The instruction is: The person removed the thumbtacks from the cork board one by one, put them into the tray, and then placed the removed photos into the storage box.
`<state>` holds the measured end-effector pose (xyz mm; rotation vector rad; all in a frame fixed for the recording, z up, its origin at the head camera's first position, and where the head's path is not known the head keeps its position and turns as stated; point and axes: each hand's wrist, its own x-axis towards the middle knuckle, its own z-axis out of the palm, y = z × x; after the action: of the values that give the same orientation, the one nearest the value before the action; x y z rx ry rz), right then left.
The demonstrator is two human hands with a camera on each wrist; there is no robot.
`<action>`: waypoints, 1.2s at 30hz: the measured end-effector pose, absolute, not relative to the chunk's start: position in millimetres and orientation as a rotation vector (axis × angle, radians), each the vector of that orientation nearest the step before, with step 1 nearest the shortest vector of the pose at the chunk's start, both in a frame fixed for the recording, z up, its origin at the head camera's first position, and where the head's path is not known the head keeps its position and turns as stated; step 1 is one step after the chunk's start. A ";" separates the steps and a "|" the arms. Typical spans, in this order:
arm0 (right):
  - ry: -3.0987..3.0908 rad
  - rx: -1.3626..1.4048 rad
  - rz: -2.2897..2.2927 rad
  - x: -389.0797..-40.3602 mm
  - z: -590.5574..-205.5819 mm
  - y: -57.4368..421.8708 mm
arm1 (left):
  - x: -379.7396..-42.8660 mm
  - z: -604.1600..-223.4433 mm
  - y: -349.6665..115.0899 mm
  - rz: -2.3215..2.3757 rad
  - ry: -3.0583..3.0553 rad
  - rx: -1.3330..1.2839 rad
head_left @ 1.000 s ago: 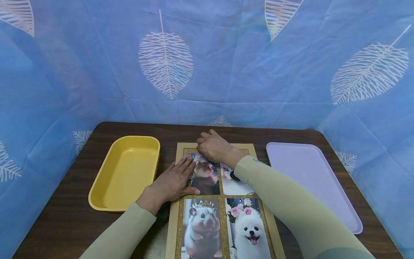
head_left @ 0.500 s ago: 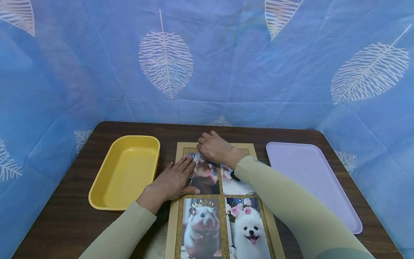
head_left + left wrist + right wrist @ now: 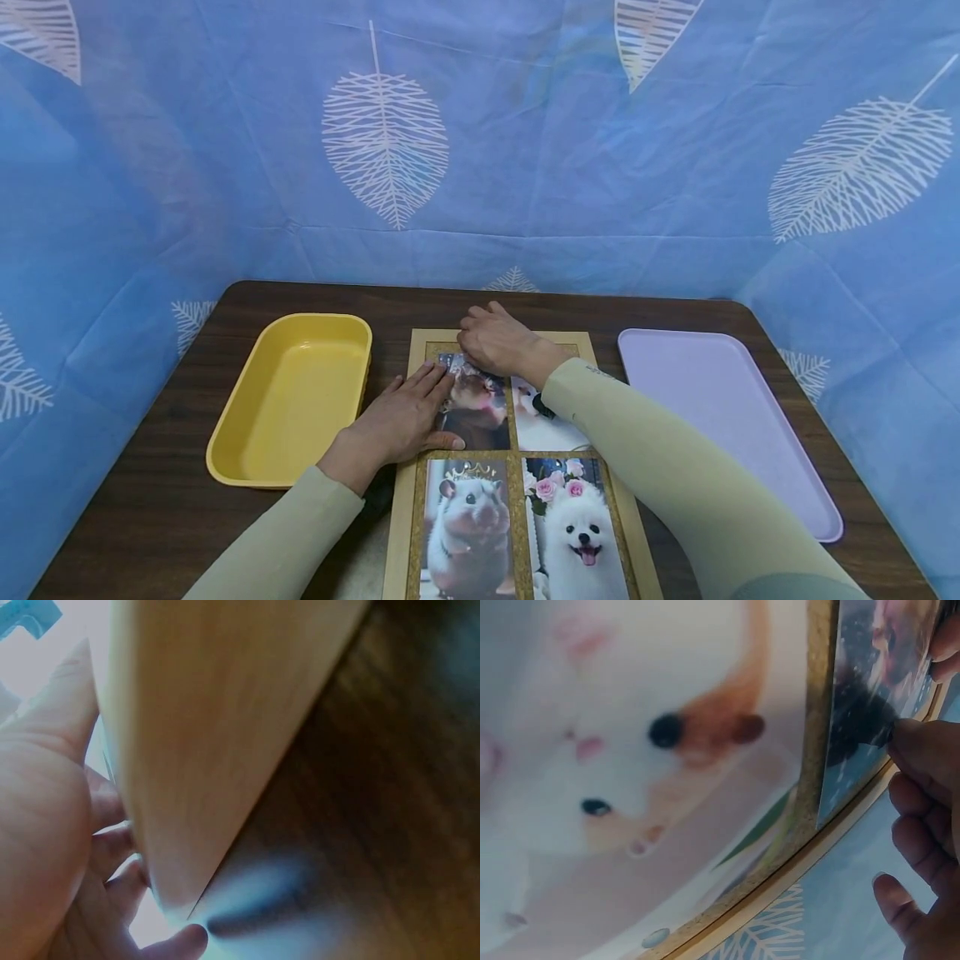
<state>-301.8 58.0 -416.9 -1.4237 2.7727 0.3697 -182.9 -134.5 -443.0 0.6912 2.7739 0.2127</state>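
A wood-framed cork board [image 3: 516,525] lies before me with several animal photos on it. My left hand [image 3: 401,414] rests flat across its left rail, fingertips on the dark upper-left photo [image 3: 474,425]; the left wrist view shows that rail [image 3: 217,727] beside the palm. My right hand [image 3: 501,342] is at the top edge of this photo. In the right wrist view its thumb [image 3: 922,746] presses near the photo's edge, with the fingers curled past the board's rim. What is under the thumb is hidden. A small clear round tack [image 3: 656,937] sits at the corner of the white hamster photo [image 3: 630,735].
A yellow tray [image 3: 292,400] stands left of the board, a flat lilac tray [image 3: 720,417] right of it. Two lower photos show a crowned hamster [image 3: 468,529] and a white dog [image 3: 577,533]. Blue leaf-patterned cloth [image 3: 525,167] hangs behind the dark wooden table [image 3: 150,450].
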 end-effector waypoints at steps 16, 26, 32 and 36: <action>2.792 -1.414 0.414 -301.5 -417.7 59.4 | -181.6 -447.3 -135.9 0.201 2.779 0.729; 2.765 -1.387 0.354 -301.7 -417.7 57.6 | -183.5 -444.7 -137.4 0.282 2.766 0.710; 2.768 -1.381 0.347 -302.8 -418.7 57.4 | -184.8 -440.7 -136.9 0.265 2.760 0.694; 2.771 -1.367 0.344 -302.0 -418.7 56.4 | -185.2 -438.1 -135.8 0.287 2.774 0.705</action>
<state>-302.0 56.4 -418.7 -1.3675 2.7708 0.3436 -185.2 -135.8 -438.1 0.7048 2.7741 0.2868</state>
